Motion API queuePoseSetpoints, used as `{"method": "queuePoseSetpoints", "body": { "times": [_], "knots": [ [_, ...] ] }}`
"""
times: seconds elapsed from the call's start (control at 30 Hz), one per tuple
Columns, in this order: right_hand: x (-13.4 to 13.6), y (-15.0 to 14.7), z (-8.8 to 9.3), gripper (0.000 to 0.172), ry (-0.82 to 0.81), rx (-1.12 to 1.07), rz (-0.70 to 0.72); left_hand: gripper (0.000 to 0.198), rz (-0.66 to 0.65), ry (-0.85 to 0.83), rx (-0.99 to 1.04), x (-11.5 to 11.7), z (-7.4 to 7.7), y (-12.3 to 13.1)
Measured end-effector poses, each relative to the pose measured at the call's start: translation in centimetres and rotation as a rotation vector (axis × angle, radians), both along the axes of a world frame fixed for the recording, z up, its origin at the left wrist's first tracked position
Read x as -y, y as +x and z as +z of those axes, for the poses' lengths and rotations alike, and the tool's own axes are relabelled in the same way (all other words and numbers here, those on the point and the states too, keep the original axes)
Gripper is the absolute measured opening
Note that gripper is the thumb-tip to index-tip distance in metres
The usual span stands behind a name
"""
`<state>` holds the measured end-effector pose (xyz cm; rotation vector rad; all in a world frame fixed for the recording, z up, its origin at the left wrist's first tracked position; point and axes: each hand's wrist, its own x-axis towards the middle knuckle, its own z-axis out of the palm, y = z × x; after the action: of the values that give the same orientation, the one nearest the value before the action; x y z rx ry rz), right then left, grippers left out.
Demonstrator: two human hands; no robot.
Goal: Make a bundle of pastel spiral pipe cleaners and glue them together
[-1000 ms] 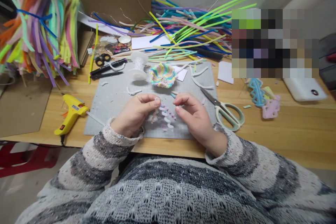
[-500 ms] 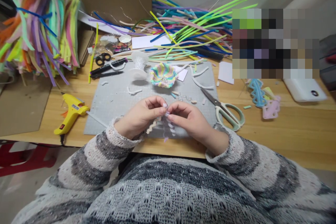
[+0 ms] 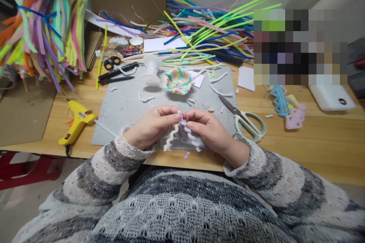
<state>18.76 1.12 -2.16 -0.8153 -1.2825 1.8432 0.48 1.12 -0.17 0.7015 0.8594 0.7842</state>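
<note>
Near the front edge of the grey cutting mat (image 3: 122, 117), my left hand (image 3: 155, 123) and my right hand (image 3: 209, 129) meet, thumb and finger pinched on wavy pipe cleaners. A cream pipe cleaner (image 3: 171, 138) hangs in zigzag below my left fingertips. The lilac pipe cleaner (image 3: 193, 139) hangs the same way under my right fingertips, its upper end between both hands. A small purple piece (image 3: 187, 155) dangles between them on a thin strand. Just beyond my hands sits a ruffled pastel pipe-cleaner flower (image 3: 178, 81).
Scissors (image 3: 246, 121) lie right of my hands, a yellow glue gun (image 3: 76, 119) to the left. Behind stand a clear spool (image 3: 151, 70), black pens (image 3: 118, 72) and a pile of pipe cleaners (image 3: 211, 26). A tied bundle (image 3: 42, 26) rises at the back left.
Both wavy strands now hang lower and farther apart, showing more of their length. My fingertips have shifted slightly on the lilac top, and the purple piece has swung right.
</note>
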Motion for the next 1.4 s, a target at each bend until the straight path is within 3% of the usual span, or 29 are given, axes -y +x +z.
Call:
{"method": "queuePoseSetpoints", "body": {
  "times": [0.3,0.47,0.7,0.9,1.17,1.3,1.4],
  "knots": [
    [0.16,0.35,-0.12,0.007,0.449,0.178,-0.275,0.015,0.216,0.244,-0.117,-0.17,-0.23,0.25],
    [0.13,0.25,0.02,0.005,0.618,0.314,-0.308,0.017,0.310,0.350,-0.177,-0.28,-0.47,0.14],
    [0.25,0.28,0.23,0.005,0.645,0.353,-0.267,0.027,0.298,0.251,-0.168,-0.31,-0.03,0.28],
    [0.51,0.24,0.37,0.010,0.722,0.431,-0.269,0.030,0.246,0.292,-0.158,-0.31,-0.05,0.30],
    [0.27,0.05,-0.12,0.006,0.798,0.527,-0.280,0.020,0.205,0.802,-0.378,-0.29,-0.52,-0.28],
    [0.07,0.19,-0.20,0.016,0.731,0.509,-0.331,0.019,0.268,0.949,-0.521,-0.42,-0.17,-0.59],
    [-0.08,0.35,-0.10,0.013,0.676,0.454,-0.406,0.020,0.293,1.004,-0.607,-0.45,0.04,-0.59]
  ]
}}
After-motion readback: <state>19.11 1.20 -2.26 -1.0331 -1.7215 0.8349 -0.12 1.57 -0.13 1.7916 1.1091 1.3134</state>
